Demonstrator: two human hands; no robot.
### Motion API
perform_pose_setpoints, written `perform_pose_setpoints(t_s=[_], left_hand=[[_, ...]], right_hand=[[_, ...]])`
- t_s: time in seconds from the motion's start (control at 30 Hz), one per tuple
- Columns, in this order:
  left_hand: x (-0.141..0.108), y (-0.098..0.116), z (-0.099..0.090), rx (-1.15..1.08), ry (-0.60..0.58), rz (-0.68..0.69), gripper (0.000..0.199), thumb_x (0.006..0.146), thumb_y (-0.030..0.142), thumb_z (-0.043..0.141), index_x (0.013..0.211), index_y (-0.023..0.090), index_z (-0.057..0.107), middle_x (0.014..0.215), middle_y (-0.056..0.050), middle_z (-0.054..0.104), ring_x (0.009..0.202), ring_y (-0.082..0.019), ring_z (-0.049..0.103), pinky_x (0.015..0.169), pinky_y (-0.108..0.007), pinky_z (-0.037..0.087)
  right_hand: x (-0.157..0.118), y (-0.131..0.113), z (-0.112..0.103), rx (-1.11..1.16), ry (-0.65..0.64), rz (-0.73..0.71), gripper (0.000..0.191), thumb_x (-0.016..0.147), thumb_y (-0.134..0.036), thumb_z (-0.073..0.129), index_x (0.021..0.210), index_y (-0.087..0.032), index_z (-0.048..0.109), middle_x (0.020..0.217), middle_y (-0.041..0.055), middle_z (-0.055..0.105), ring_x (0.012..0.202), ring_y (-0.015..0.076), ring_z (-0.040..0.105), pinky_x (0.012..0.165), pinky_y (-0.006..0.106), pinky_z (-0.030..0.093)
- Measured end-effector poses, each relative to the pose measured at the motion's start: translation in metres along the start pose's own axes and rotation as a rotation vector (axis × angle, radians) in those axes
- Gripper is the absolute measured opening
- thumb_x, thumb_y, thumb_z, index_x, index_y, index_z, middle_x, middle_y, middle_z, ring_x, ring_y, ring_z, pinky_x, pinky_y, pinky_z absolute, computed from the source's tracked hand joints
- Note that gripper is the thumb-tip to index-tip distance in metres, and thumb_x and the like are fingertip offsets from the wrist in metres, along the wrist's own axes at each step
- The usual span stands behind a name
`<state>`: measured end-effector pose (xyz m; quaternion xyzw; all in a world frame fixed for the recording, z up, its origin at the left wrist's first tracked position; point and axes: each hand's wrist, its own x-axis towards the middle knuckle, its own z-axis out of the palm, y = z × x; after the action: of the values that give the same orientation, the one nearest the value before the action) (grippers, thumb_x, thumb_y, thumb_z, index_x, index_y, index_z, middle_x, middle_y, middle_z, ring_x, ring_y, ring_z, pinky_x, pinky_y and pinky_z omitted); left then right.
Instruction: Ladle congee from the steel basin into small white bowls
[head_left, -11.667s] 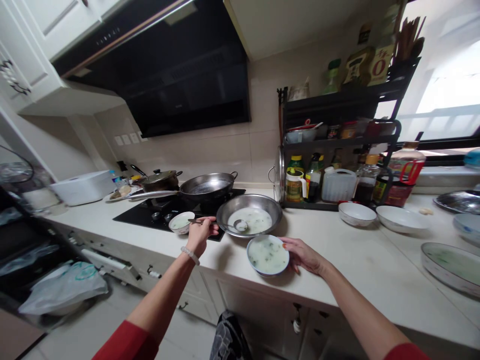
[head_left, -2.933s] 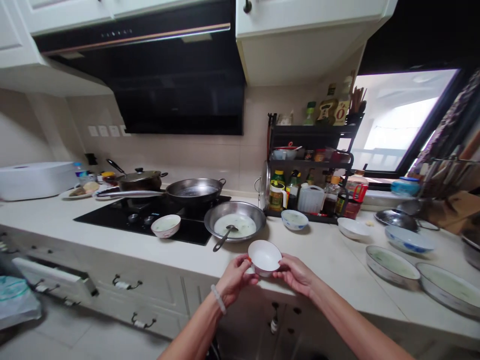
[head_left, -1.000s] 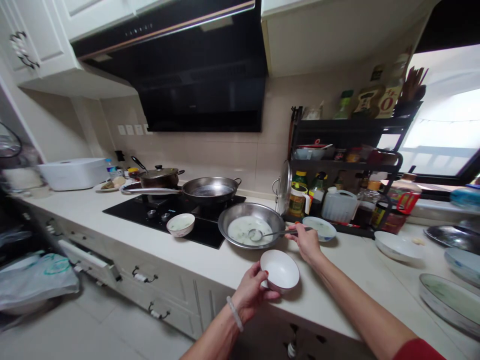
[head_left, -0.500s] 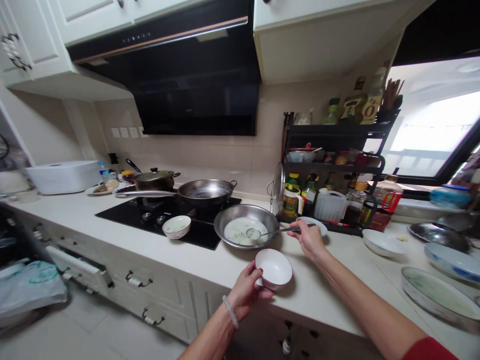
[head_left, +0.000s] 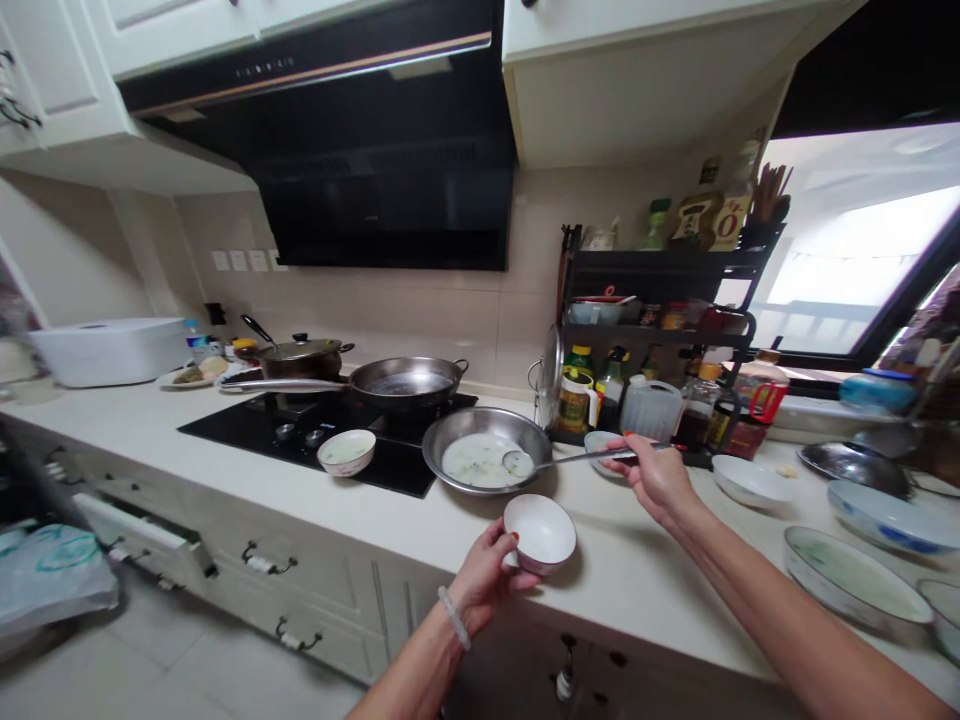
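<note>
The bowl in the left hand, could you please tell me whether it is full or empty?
Empty: the bowl in the left hand shows only its bare white inside.

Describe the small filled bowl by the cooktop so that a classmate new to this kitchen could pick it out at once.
Find the black cooktop below the range hood. At its front edge, left of the steel basin, sits a small white bowl. Unlike the empty bowl in the left hand, it holds pale soup.
</note>
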<state>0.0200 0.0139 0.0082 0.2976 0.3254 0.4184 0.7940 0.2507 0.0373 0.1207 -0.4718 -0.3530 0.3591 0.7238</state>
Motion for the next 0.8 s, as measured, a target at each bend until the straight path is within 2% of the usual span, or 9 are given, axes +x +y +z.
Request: perform_pose_setpoints(t_s=[0.23,0.43,0.53,0.6,0.67,0.73,0.8], left_hand=[[0.001,0.002,0.003,-0.024,0.065,0.024,0.042,0.08,0.013,0.059,0.12,0.013,0.048,0.104,-0.01,0.059,0.064,-0.013,0.067,0.051,-0.024,0.058],[0.001,0.001,0.003,-0.011,0.048,0.038,0.035,0.079,0.013,0.061,0.113,0.013,0.053,0.104,-0.01,0.06,0.068,-0.015,0.067,0.052,-0.025,0.059],[0.001,0.0,0.004,-0.019,0.05,0.04,0.034,0.077,0.013,0.063,0.11,0.013,0.054,0.103,-0.009,0.06,0.07,-0.015,0.067,0.053,-0.026,0.059],[0.001,0.001,0.004,-0.018,0.081,0.038,0.032,0.078,0.012,0.062,0.109,0.014,0.053,0.097,-0.007,0.061,0.066,-0.013,0.067,0.052,-0.025,0.059],[0.001,0.001,0.005,-0.013,0.097,0.032,0.032,0.079,0.011,0.06,0.11,0.014,0.052,0.093,-0.006,0.061,0.062,-0.013,0.066,0.051,-0.024,0.058],[0.0,0.001,0.006,-0.007,0.099,0.026,0.032,0.08,0.011,0.058,0.111,0.014,0.051,0.091,-0.006,0.062,0.059,-0.013,0.066,0.05,-0.024,0.058],[-0.002,0.002,0.007,-0.008,0.102,0.032,0.033,0.08,0.01,0.058,0.111,0.014,0.05,0.09,-0.006,0.062,0.058,-0.012,0.066,0.05,-0.024,0.058]], right_hand=[[-0.03,-0.015,-0.031,-0.054,0.01,0.038,0.02,0.065,-0.028,0.072,0.059,-0.01,0.065,0.065,0.0081,0.067,0.047,0.0138,0.061,0.044,0.024,0.053],[-0.061,-0.011,-0.047,-0.202,-0.042,0.011,0.038,0.064,-0.049,0.074,0.067,-0.011,0.067,0.063,0.0095,0.068,0.047,0.0172,0.062,0.046,0.029,0.054],[-0.08,-0.01,-0.05,-0.393,-0.174,-0.081,0.046,0.072,-0.057,0.064,0.077,-0.012,0.07,0.052,0.0064,0.064,0.053,0.0205,0.065,0.057,0.032,0.056],[-0.092,-0.009,-0.053,-0.488,-0.28,-0.188,0.044,0.079,-0.057,0.058,0.082,-0.015,0.072,0.05,0.0043,0.062,0.058,0.0214,0.066,0.063,0.033,0.056],[-0.103,-0.006,-0.057,-0.519,-0.394,-0.31,0.039,0.082,-0.053,0.056,0.086,-0.018,0.073,0.059,0.0054,0.066,0.059,0.0204,0.066,0.063,0.033,0.056],[-0.11,-0.004,-0.061,-0.513,-0.494,-0.424,0.033,0.084,-0.048,0.056,0.089,-0.02,0.074,0.078,0.009,0.071,0.058,0.0189,0.065,0.061,0.034,0.056],[-0.115,-0.004,-0.065,-0.5,-0.533,-0.499,0.027,0.084,-0.043,0.058,0.09,-0.022,0.075,0.092,0.0113,0.072,0.059,0.0183,0.064,0.062,0.035,0.056]])
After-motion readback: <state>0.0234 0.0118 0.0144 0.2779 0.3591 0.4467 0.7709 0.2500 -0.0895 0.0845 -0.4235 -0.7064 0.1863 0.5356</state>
